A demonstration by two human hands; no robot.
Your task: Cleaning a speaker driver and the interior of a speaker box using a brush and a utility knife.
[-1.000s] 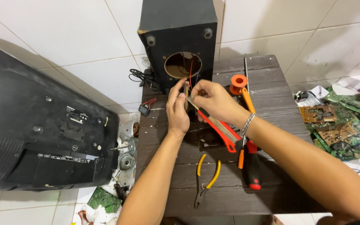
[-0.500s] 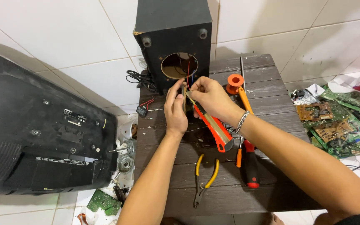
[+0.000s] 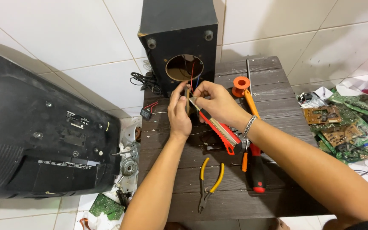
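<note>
While your right hand (image 3: 218, 102) grips the red knife (image 3: 216, 127), its long axis runs diagonally, blade end up-left at your fingertips, butt down-right below your wrist. Your left hand (image 3: 179, 113), just beside, pinches a wire (image 3: 192, 76) from the speaker (image 3: 179, 38).

I see my right hand (image 3: 218, 102) gripping a red utility knife (image 3: 216, 127) against wires, apparently pinched by my left hand (image 3: 179, 113), before the black speaker box (image 3: 179, 38).
</note>
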